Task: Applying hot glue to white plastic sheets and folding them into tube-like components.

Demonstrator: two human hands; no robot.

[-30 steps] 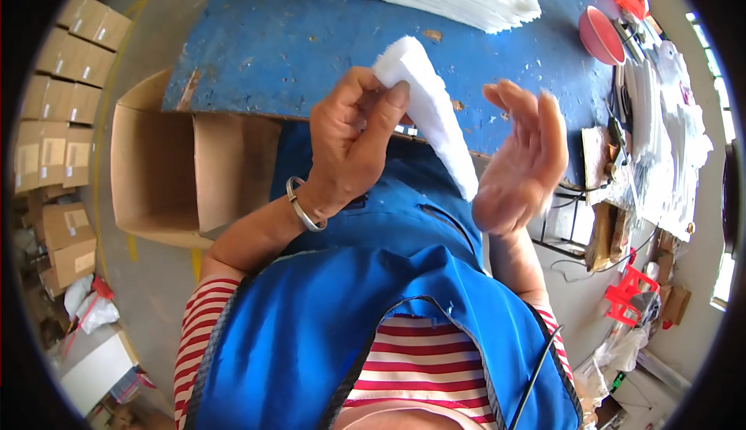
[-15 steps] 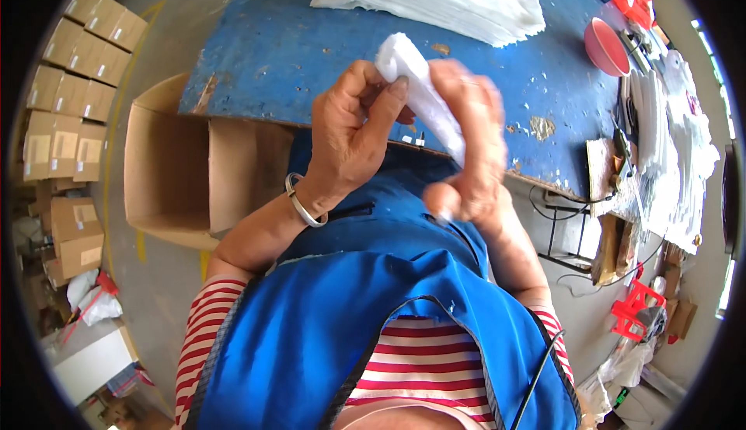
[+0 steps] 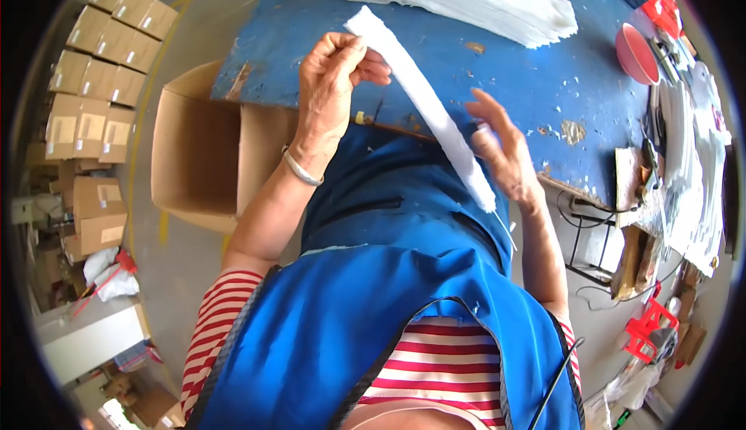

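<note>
The left hand [image 3: 330, 92] pinches the top of a long white strip [image 3: 423, 103] above the blue counter [image 3: 513, 80]; the right hand [image 3: 505, 154], fingers spread, touches its lower part.

Soft matt white cloth strip [image 3: 423, 103], scuffed blue-painted wooden table [image 3: 497, 80].

The white strip [image 3: 423, 103] hides part of the right hand's fingers [image 3: 488, 123].

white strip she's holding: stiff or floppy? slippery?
Probably limp: the white strip hangs in a slack line from the left hand down past the right hand. Likely very light; a fingertip pinch holds it. The fabric-like surface and loose thread suggest little slipperiness.
</note>
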